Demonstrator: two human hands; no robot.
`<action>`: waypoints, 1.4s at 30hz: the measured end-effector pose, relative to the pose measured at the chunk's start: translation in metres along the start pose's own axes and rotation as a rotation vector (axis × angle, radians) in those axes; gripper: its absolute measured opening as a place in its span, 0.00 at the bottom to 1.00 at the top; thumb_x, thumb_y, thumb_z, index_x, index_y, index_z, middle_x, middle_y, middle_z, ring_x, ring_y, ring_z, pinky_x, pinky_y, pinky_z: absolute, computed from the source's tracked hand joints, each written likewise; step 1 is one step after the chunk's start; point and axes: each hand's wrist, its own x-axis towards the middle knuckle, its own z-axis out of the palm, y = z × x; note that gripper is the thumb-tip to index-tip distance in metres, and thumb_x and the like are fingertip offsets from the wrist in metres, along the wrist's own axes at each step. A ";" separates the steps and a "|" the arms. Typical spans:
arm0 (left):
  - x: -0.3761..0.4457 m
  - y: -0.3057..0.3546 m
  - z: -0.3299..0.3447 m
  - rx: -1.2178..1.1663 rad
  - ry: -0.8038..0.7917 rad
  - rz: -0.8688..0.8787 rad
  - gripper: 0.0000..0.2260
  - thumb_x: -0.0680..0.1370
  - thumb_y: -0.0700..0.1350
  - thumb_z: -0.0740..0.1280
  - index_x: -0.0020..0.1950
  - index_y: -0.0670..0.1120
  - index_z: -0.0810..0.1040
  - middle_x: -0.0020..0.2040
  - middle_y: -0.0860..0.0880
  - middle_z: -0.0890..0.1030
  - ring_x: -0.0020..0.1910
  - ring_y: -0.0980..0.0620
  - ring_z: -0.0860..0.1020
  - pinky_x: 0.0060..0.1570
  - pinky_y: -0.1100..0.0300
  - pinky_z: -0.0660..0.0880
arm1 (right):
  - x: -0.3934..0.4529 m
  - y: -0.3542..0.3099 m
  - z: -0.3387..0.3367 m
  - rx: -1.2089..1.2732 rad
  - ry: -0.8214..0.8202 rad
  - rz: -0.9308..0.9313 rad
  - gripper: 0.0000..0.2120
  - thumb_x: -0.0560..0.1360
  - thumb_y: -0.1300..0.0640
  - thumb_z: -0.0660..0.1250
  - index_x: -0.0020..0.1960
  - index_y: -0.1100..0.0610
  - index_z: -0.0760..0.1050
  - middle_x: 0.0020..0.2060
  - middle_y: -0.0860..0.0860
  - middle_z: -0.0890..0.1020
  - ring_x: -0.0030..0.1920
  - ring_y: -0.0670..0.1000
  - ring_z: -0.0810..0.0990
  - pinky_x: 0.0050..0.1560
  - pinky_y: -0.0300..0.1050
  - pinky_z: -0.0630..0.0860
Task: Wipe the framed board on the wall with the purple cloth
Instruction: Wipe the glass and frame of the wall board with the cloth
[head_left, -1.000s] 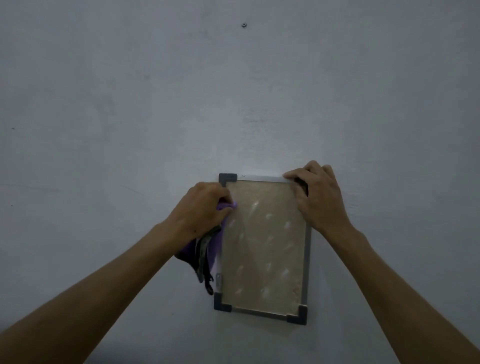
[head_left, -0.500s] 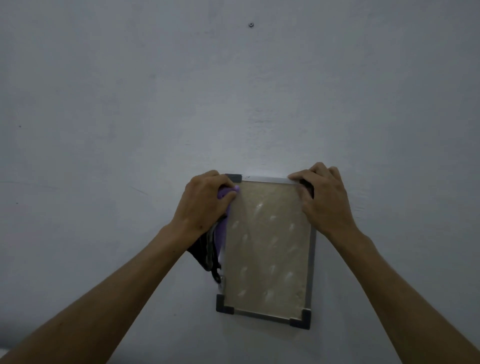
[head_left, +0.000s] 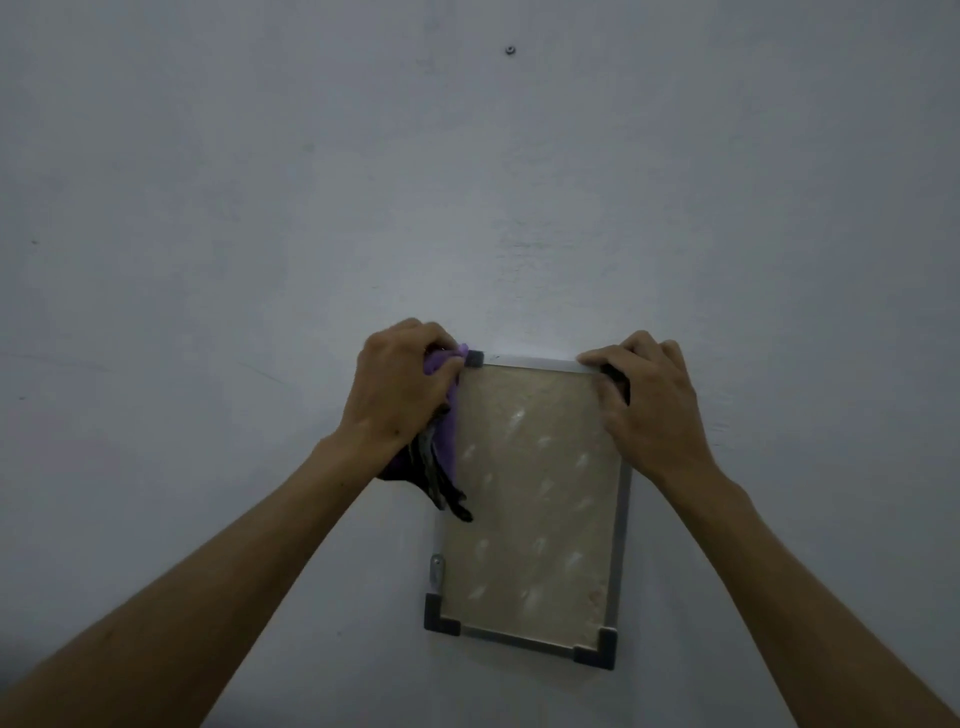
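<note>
The left hand (head_left: 402, 387) clenched the cloth (head_left: 441, 415), a soft, limp rag that bunches best in a fist, against the board's (head_left: 530, 493) top-left corner, its tail hanging below the wrist. Half a second before, that hand sat slightly lower. Between the hands, the board looked light and stiff, likely to shift unless steadied at its frame. The right hand (head_left: 649, 405) gripped its top-right corner, unchanged.

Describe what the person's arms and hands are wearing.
Nothing shows on them. Both forearms are bare up to the picture's edge, with no sleeves in view. The left hand and right hand have no gloves, and no watch, bracelet or ring is visible.
</note>
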 end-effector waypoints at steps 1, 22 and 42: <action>0.002 -0.002 0.000 -0.026 0.021 -0.013 0.05 0.77 0.46 0.73 0.48 0.46 0.85 0.44 0.49 0.83 0.42 0.52 0.80 0.47 0.55 0.78 | 0.000 0.000 0.000 0.001 -0.002 -0.002 0.10 0.77 0.61 0.66 0.57 0.53 0.81 0.44 0.44 0.72 0.48 0.46 0.66 0.50 0.51 0.74; -0.005 -0.001 0.008 -0.096 -0.036 0.058 0.04 0.75 0.47 0.75 0.47 0.48 0.86 0.43 0.53 0.83 0.40 0.57 0.79 0.44 0.65 0.76 | -0.002 0.000 0.002 0.018 0.014 -0.002 0.10 0.78 0.61 0.65 0.57 0.53 0.80 0.45 0.44 0.72 0.48 0.46 0.66 0.51 0.53 0.75; 0.007 0.012 0.006 -0.047 -0.182 0.133 0.05 0.75 0.49 0.75 0.47 0.49 0.87 0.43 0.54 0.83 0.41 0.58 0.79 0.46 0.62 0.78 | -0.003 0.001 0.003 0.013 0.010 -0.011 0.10 0.78 0.61 0.65 0.57 0.54 0.80 0.45 0.47 0.74 0.49 0.48 0.67 0.50 0.53 0.74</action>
